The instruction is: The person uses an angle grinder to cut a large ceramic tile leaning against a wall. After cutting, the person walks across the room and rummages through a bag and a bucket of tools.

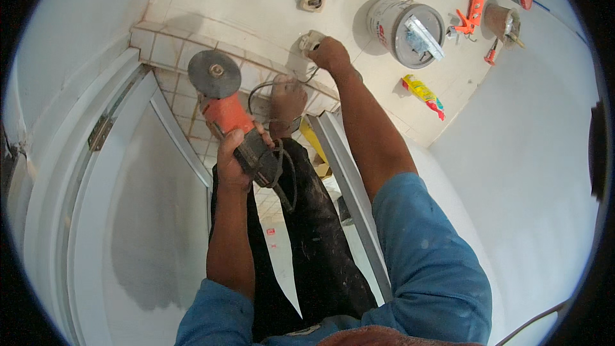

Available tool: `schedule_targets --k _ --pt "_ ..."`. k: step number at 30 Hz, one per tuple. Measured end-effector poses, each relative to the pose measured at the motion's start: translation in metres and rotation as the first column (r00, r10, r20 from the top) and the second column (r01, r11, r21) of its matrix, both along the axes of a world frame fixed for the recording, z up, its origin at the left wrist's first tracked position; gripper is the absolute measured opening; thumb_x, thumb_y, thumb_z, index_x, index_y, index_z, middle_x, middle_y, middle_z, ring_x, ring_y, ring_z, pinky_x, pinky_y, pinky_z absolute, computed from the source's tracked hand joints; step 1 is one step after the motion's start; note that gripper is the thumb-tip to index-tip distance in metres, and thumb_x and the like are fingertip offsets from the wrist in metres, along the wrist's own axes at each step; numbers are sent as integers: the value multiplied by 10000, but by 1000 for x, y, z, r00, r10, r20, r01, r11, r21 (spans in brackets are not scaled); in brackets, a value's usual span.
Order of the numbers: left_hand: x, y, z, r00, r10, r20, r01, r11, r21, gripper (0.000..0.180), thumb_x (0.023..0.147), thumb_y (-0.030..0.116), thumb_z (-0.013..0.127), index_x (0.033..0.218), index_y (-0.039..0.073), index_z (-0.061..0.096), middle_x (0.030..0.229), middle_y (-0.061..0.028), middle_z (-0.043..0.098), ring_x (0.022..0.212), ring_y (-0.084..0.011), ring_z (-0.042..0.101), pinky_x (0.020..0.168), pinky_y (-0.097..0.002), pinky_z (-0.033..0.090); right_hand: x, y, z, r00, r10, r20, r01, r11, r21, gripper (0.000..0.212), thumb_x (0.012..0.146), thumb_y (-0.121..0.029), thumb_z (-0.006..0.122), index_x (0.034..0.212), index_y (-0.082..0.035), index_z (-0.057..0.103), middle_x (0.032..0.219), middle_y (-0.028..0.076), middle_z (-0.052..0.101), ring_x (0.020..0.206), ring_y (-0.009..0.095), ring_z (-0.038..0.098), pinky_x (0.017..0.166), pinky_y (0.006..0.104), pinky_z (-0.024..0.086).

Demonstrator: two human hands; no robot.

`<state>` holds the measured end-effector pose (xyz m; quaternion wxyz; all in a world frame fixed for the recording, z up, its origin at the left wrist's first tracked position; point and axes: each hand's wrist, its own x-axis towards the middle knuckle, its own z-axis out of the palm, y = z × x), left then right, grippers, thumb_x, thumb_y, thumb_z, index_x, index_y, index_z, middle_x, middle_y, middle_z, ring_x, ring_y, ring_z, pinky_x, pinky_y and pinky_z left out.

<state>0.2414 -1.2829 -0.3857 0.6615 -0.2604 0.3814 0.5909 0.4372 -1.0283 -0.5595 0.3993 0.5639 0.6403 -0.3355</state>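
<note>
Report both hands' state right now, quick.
Left hand: closed, holding the grinder.
Right hand: fingers curled at the white block; whether they grip it can't be told, partly hidden.

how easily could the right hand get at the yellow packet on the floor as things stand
Probably yes: no object shows between the right hand and the yellow packet, though it would likely have to let go of the small white fitting first.
</note>
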Motion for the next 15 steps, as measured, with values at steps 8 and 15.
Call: schedule_targets --k 8,15 --pt "-7 0 -5 997 16 -70 -14 999 29 484 990 368 640 1274 -16 557 1036 -154 675 911 -270 729 857 -443 628 34 42 50 952 -103 -289 206 914 349 575 904 -495 778 1156 21 748 1087 268 774 1050 447 748 923 518 583" --pt "-13 12 -3 996 -25 -89 29 999 44 479 979 391 650 1226 -13 577 1017 -151 676 891 -266 719 846 -431 622 59 81 49 659 -420 -624 569 821 49 454 945 -288 834 1240 35 713 870 0 673 743 99 555 681 279 477"
